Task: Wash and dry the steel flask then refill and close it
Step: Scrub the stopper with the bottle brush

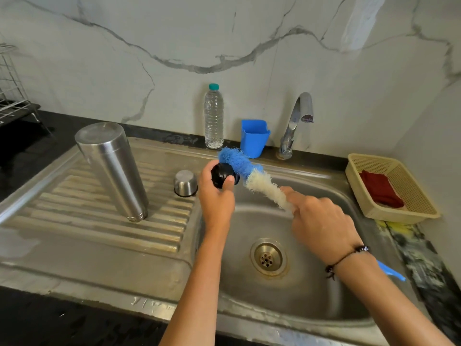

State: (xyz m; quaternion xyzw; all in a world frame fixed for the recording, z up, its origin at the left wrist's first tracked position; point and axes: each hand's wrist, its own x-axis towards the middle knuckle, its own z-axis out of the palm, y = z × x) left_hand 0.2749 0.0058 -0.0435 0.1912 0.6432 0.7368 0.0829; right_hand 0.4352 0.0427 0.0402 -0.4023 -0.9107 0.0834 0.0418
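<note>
The left hand (pixel 216 196) holds a small black stopper (pixel 222 175) over the steel sink (pixel 249 218). Its fingers and thumb are curled round the stopper, at the left edge of the bowl. The right hand (pixel 321 221) grips a bottle brush (pixel 249 174) by its handle. The first finger lies straight along the white bristles and the other fingers wrap the handle. The brush has blue bristles at the tip and white bristles lower down. The blue part touches the black stopper. The blue end of the handle (pixel 391 272) sticks out past the right wrist, which wears a thin dark bracelet (pixel 349 257).

The steel flask (pixel 112 168) stands upside down on the ribbed draining board (pixel 74 201) to the left of the bowl, with its open end down. A small steel cup (pixel 185 183) sits upside down just beside the left hand, between the flask and the bowl.

At the back, by the marble wall, stands a clear water bottle (pixel 213 118) with a green cap. Next to it is a blue plastic holder (pixel 254 138), and then the tap (pixel 296 123). The drain (pixel 268 257) is in the middle of the bowl. On the right, a cream basket (pixel 399 208) holds a folded red cloth (pixel 380 189). A wire rack (pixel 12 91) shows at the far left, on the dark desk (pixel 37 136)
</note>
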